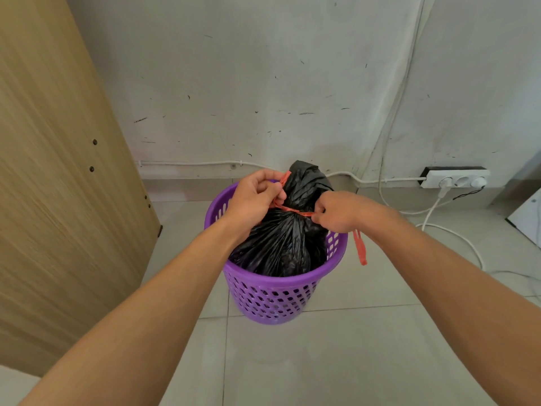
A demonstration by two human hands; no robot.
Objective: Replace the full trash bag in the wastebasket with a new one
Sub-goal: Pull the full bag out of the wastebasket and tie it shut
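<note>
Head view, bin: your purple plastic wastebasket (272,294) with holes in its wall stands on the pale tiled floor (336,361), near the wall (263,68).
Head view, bag: the full black trash bag (281,241) sits inside the wastebasket, its gathered neck sticking up above the rim toward the wall.
Head view, tie: a red drawstring (288,208) runs tight across the neck of the bag between your two hands; one loose end hangs down past the rim on the right side, another short end shows above your left hand.
Head view, left hand: your left hand (257,197) is over the far left of the rim, fingers curled and pinching the drawstring.
Head view, right hand: your right hand (336,212) is over the right of the rim, fingers curled round the other end of the drawstring.
Head view, left side: a wooden panel (58,186) stands beside the wastebasket.
Head view, right side: a white power strip (455,178) lies at the foot of the wall, with white cables (456,238) trailing across the floor.
</note>
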